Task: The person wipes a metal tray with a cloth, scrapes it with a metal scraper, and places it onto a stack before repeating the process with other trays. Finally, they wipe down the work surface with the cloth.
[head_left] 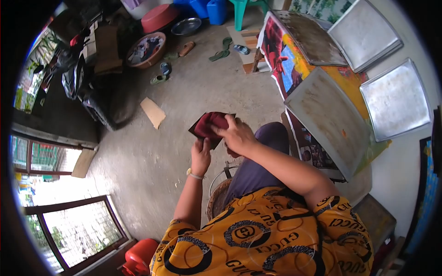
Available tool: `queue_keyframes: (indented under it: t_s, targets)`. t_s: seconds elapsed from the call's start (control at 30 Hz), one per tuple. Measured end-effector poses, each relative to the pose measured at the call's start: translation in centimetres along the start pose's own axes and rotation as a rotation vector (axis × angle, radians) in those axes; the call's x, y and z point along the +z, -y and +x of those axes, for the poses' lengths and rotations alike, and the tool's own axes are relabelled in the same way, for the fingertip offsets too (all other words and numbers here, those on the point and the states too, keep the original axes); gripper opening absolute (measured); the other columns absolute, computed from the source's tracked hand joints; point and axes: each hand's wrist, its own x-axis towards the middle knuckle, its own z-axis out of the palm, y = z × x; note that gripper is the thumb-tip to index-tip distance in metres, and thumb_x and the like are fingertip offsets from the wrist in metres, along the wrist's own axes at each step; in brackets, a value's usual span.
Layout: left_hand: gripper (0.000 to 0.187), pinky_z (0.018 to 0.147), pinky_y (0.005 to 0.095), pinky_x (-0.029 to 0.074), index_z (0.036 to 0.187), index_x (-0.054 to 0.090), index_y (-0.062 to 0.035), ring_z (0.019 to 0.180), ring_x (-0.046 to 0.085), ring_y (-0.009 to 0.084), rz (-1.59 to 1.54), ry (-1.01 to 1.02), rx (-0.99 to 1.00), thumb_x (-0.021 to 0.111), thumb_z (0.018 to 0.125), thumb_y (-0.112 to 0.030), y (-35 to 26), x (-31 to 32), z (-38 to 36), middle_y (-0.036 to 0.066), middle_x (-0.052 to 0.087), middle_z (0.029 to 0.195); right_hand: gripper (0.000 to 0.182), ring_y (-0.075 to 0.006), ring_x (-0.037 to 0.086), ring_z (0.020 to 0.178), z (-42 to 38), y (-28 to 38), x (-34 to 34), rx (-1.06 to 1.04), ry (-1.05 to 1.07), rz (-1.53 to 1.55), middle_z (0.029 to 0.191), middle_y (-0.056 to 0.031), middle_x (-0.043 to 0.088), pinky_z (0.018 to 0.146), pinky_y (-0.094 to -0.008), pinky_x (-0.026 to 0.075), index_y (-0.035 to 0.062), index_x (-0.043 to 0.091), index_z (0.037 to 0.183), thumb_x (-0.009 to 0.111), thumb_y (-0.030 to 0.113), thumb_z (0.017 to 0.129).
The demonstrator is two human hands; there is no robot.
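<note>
Maroon cloth on dark square, held above the concrete floor point(170, 184), left of the knee.
Left hand point(200, 157) pinches the near edge of the dark square point(197, 129); right hand point(239, 137) grasps the maroon cloth point(208, 120), fingers spread over it; its underside grip cannot be told. Judgement: firm edge hold, flat fingers and even pressure should limit creasing. Raised leg point(272, 140) crowds the right hand; large metal tray point(329, 117) leans right; sandals point(219, 55) lie far.

Grey floor point(177, 92); bright windows point(83, 234).
</note>
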Motion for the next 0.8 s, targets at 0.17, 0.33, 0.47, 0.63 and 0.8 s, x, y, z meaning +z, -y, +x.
queue_keyframes:
  t_s: [0.17, 0.33, 0.47, 0.63, 0.8]
  targets:
    - [0.020, 0.073, 0.0261, 0.048, 0.101, 0.059, 0.0012, 0.081, 0.061, 0.0130, 0.034, 0.014, -0.224, 0.048, 0.096, -0.015, -1.9, -0.6, 0.4, 0.005, 0.064, 0.091, 0.054, -0.0368, 0.059, 0.096, 0.2, -5.8, -1.2, 0.601, -0.010, 0.246, 0.122, -0.0175, 0.044, 0.083, -0.0414, 0.050, 0.0385, 0.050, 0.129, 0.060, 0.017, 0.080]
    - [0.031, 0.094, 0.0406, 0.041, 0.113, 0.060, -0.0112, 0.107, 0.056, 0.0295, 0.803, -0.074, 0.398, 0.055, 0.083, -0.005, -5.8, -0.6, 2.2, 0.009, 0.054, 0.124, 0.051, -0.0215, 0.064, 0.087, -2.1, -8.8, -4.6, 0.720, 0.019, 1.522, 0.098, -0.0120, 0.065, 0.080, -0.0314, 0.051, 0.0046, 0.051, 0.125, 0.065, 0.028, 0.082]
    - [0.054, 0.109, 0.0538, 0.021, 0.123, 0.057, -0.0265, 0.128, 0.040, 0.0332, 1.245, -0.109, 0.822, 0.054, 0.074, -0.003, -8.4, -2.0, 4.3, 0.006, 0.041, 0.142, 0.048, -0.0218, 0.062, 0.098, -4.2, -6.7, -7.9, 0.658, 0.295, 2.137, 0.117, -0.0117, 0.059, 0.089, -0.0345, 0.050, 0.0061, 0.046, 0.130, 0.057, 0.031, 0.091]
    - [0.049, 0.107, 0.0568, 0.024, 0.119, 0.060, -0.0295, 0.131, 0.037, 0.0354, 1.213, -0.076, 1.150, 0.058, 0.074, -0.010, -10.4, -1.3, 4.9, 0.007, 0.039, 0.143, 0.052, -0.0233, 0.062, 0.098, -5.4, -1.1, -9.5, 0.495, 0.242, 2.322, 0.117, -0.0146, 0.057, 0.090, -0.0356, 0.049, 0.0014, 0.040, 0.133, 0.055, 0.029, 0.091]
    - [0.055, 0.108, 0.0568, 0.020, 0.133, 0.047, -0.0277, 0.134, 0.030, 0.0374, 1.078, -0.179, 0.905, 0.062, 0.080, -0.023, -10.3, -0.4, 4.8, 0.012, 0.030, 0.148, 0.043, -0.0182, 0.062, 0.094, -5.4, -1.1, -9.4, 0.449, 0.174, 2.037, 0.109, -0.0061, 0.060, 0.081, -0.0318, 0.052, 0.0061, 0.047, 0.126, 0.059, 0.014, 0.086]
